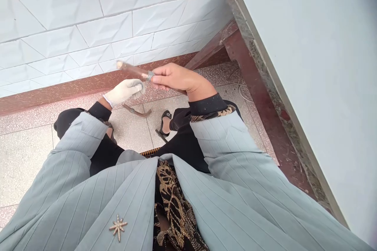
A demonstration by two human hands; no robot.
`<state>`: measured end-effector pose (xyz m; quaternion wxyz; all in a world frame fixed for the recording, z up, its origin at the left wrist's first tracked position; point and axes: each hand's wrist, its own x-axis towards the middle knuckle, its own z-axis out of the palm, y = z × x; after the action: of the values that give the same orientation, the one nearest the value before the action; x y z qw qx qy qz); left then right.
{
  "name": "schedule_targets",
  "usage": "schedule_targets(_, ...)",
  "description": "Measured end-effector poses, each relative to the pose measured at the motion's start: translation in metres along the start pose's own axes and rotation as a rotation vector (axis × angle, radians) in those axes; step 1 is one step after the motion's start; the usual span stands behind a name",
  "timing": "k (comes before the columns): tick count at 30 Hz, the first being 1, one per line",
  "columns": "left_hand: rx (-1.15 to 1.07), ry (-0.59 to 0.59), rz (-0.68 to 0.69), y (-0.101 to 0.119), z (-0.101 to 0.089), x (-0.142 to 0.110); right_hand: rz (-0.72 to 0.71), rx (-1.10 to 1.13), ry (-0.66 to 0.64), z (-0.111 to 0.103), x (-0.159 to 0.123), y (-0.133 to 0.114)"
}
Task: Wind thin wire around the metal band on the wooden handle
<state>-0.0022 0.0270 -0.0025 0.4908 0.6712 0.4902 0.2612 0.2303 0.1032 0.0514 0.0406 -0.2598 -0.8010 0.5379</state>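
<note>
My bare right hand [173,76] is closed around a brown wooden stick [131,69]. The stick points left, ends in a pale tip and is blurred by motion. A band of grey wire [150,75] is wound around it beside my right fingers. My left hand [125,91] wears a white knitted glove. Its thumb presses against the curled fingers just below the stick, and whatever they pinch is hidden. Below the glove, a curved brown stick [137,110] with a grey binding appears to lie on the floor.
A white tiled wall [106,27] with a reddish skirting stands ahead. On the right is a white-topped table [309,66] with a dark red wooden frame [250,74]. Thin wire [242,92] lies on the speckled floor [26,157] near it. My shoe [165,121] shows below.
</note>
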Motion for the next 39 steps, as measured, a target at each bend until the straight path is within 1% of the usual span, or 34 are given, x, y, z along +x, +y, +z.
schedule_targets(1,-0.048,-0.004,-0.018,0.0,0.005,0.001,0.022,0.011,0.153,-0.004,-0.001,0.004)
schedule_targets(2,-0.078,-0.019,-0.041,0.001,0.009,0.001,0.06,-0.003,0.277,-0.007,-0.002,0.007)
schedule_targets(3,-0.089,-0.056,-0.064,0.003,0.012,0.0,0.108,-0.042,0.362,-0.01,-0.002,0.011)
schedule_targets(4,-0.085,-0.103,-0.078,0.005,0.014,0.0,0.157,-0.104,0.412,-0.012,-0.001,0.014)
schedule_targets(5,-0.073,-0.154,-0.082,0.008,0.014,-0.001,0.203,-0.186,0.433,-0.013,0.0,0.017)
schedule_targets(7,-0.028,-0.236,-0.064,0.014,0.01,-0.004,0.284,-0.381,0.407,-0.012,0.004,0.02)
schedule_targets(9,0.049,-0.241,-0.024,0.02,0.002,-0.006,0.349,-0.554,0.309,-0.007,0.008,0.019)
schedule_targets(10,0.09,-0.215,-0.008,0.021,-0.002,-0.007,0.375,-0.615,0.24,-0.004,0.01,0.018)
schedule_targets(11,0.127,-0.18,0.003,0.022,-0.006,-0.007,0.385,-0.651,0.148,0.0,0.012,0.015)
schedule_targets(12,0.155,-0.136,0.01,0.022,-0.01,-0.008,0.372,-0.663,0.03,0.005,0.013,0.012)
schedule_targets(14,0.181,-0.063,0.003,0.019,-0.015,-0.008,0.302,-0.614,-0.253,0.013,0.014,0.004)
schedule_targets(15,0.181,-0.039,-0.008,0.016,-0.016,-0.008,0.261,-0.558,-0.393,0.015,0.014,0.001)
schedule_targets(16,0.174,-0.022,-0.021,0.013,-0.016,-0.007,0.22,-0.488,-0.507,0.016,0.013,-0.002)
schedule_targets(17,0.163,-0.013,-0.034,0.01,-0.015,-0.007,0.186,-0.411,-0.586,0.016,0.011,-0.004)
schedule_targets(18,0.143,-0.005,-0.043,0.007,-0.013,-0.006,0.152,-0.336,-0.618,0.013,0.009,-0.005)
schedule_targets(19,0.114,-0.006,-0.047,0.005,-0.011,-0.005,0.111,-0.261,-0.6,0.01,0.006,-0.005)
schedule_targets(20,0.077,-0.004,-0.046,0.003,-0.009,-0.004,0.065,-0.191,-0.543,0.005,0.002,-0.004)
schedule_targets(21,0.032,-0.003,-0.045,0.002,-0.006,-0.003,0.024,-0.124,-0.443,0.0,-0.001,-0.003)
schedule_targets(22,-0.016,-0.003,-0.046,0.002,-0.003,-0.002,0.004,-0.055,-0.309,-0.004,-0.005,-0.001)
schedule_targets(25,-0.127,-0.002,-0.077,0.003,0.008,0.0,0.007,0.097,0.076,-0.012,-0.013,0.003)
schedule_targets(26,-0.134,-0.02,-0.09,0.005,0.011,0.0,0.017,0.129,0.182,-0.013,-0.013,0.003)
schedule_targets(28,-0.104,-0.108,-0.111,0.009,0.017,-0.001,0.044,0.163,0.351,-0.012,-0.011,0.005)
schedule_targets(30,-0.068,-0.227,-0.122,0.014,0.02,-0.003,0.111,0.15,0.456,-0.012,-0.006,0.008)
schedule_targets(32,-0.067,-0.305,-0.096,0.021,0.02,-0.007,0.215,0.058,0.498,-0.014,0.0,0.015)
schedule_targets(34,-0.082,-0.325,-0.048,0.026,0.015,-0.011,0.298,-0.115,0.478,-0.016,0.004,0.023)
schedule_targets(37,-0.099,-0.301,0.002,0.031,0.002,-0.016,0.337,-0.387,0.364,-0.017,0.009,0.03)
schedule_targets(39,-0.123,-0.248,0.025,0.031,-0.007,-0.018,0.349,-0.498,0.262,-0.012,0.011,0.026)
